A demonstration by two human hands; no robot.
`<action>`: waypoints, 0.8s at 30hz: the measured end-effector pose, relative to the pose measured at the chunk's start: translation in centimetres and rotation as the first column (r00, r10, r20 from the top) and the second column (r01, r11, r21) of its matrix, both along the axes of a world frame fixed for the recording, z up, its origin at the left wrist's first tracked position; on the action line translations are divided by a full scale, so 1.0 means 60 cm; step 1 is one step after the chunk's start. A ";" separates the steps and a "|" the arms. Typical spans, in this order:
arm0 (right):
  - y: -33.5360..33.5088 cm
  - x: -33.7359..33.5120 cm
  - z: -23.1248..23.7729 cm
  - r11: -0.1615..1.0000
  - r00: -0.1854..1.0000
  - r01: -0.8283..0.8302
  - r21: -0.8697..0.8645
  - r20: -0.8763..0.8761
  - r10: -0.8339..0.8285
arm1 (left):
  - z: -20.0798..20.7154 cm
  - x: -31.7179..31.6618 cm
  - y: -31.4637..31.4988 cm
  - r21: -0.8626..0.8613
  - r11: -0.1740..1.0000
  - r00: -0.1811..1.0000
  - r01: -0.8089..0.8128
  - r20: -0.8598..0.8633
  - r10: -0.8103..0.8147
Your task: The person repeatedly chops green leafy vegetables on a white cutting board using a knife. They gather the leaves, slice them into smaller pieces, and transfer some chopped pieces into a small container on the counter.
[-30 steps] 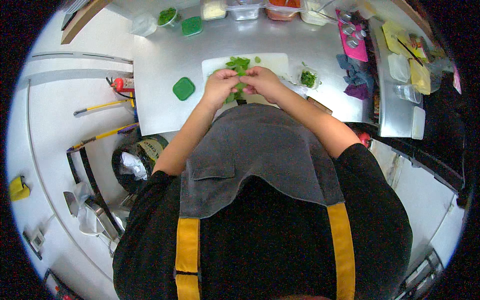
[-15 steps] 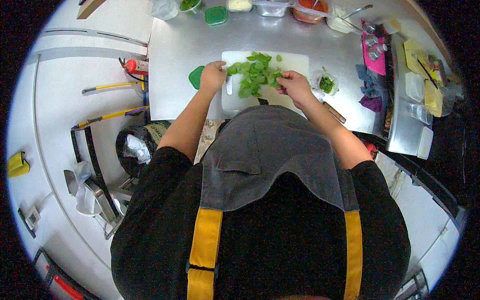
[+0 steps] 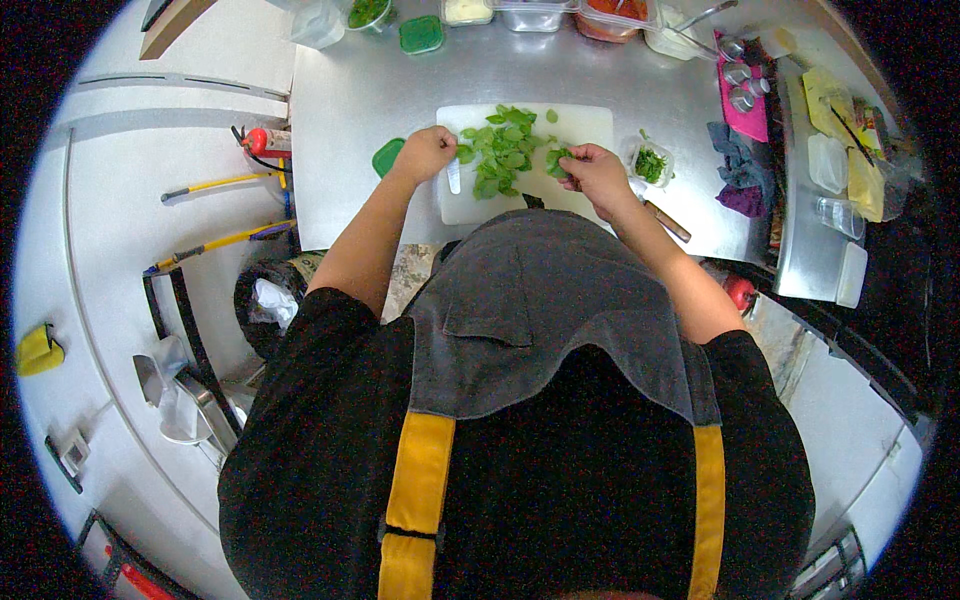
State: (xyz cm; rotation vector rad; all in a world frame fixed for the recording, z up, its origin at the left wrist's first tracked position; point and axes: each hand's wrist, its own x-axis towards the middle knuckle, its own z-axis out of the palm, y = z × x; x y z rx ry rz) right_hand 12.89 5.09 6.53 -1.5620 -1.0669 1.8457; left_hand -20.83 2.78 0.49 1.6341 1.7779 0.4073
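A loose pile of fresh green herb leaves (image 3: 500, 152) lies on the white cutting board (image 3: 590, 120). Against the left side of the pile, my left hand (image 3: 425, 154) is closed in a pinch; what is between its fingertips, if anything, is too small to make out. On the opposite side, my right hand (image 3: 594, 172) pinches a green herb leaf (image 3: 556, 163) between thumb and fingers, just off the pile. A narrow pale strip (image 3: 454, 177) shows on the board below the left hand. Right of the right hand stands a small clear tub (image 3: 651, 163) holding green leaves.
A brown-handled knife (image 3: 667, 221) lies by the steel table's (image 3: 350, 100) near edge. Beside my left hand is a green lid (image 3: 388, 156). Food containers (image 3: 610, 20) line the back. Cloths (image 3: 735, 165) and metal shakers (image 3: 742, 90) are at right.
My right hand has drawn a leaf slightly apart from the pile. My left hand remains at the pile's left side. The whole view has shifted a little.
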 end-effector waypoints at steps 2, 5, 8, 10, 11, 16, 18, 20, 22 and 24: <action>0.003 -0.001 -0.001 0.998 0.996 -0.052 0.028 0.069 0.050 | 0.017 -0.001 0.001 -0.078 0.997 0.991 -0.014 0.131 0.024; 0.013 -0.006 0.002 0.979 0.959 -0.179 0.099 0.241 0.151 | 0.069 0.021 0.015 -0.157 0.983 0.938 0.096 0.344 -0.037; 0.026 -0.016 0.016 0.942 0.904 -0.293 0.165 0.369 0.216 | 0.152 0.070 0.039 -0.084 0.934 0.862 0.348 0.420 -0.283; 0.028 -0.026 0.031 0.919 0.876 -0.371 0.133 0.378 0.299 | 0.209 0.109 0.053 0.087 0.840 0.773 0.536 0.350 -0.529; 0.032 -0.029 0.041 0.904 0.860 -0.419 0.085 0.356 0.366 | 0.233 0.126 0.060 0.046 0.817 0.782 0.575 0.262 -0.566; 0.032 -0.043 0.074 0.904 0.902 -0.427 0.020 0.075 0.424 | 0.275 0.186 0.082 0.010 0.727 0.726 0.687 -0.046 -0.686; 0.033 -0.043 0.074 0.911 0.911 -0.413 -0.026 -0.031 0.412 | 0.269 0.187 0.081 0.074 0.725 0.728 0.685 -0.098 -0.678; 0.035 -0.040 0.067 0.932 0.934 -0.356 -0.062 -0.065 0.352 | 0.261 0.185 0.079 0.183 0.743 0.765 0.643 -0.147 -0.626; 0.035 -0.037 0.059 0.948 0.951 -0.302 -0.098 -0.101 0.292 | 0.256 0.176 0.074 0.327 0.766 0.832 0.553 -0.181 -0.524; 0.034 -0.035 0.054 0.956 0.964 -0.257 -0.143 -0.114 0.242 | 0.251 0.171 0.058 0.391 0.889 0.962 0.239 0.026 -0.271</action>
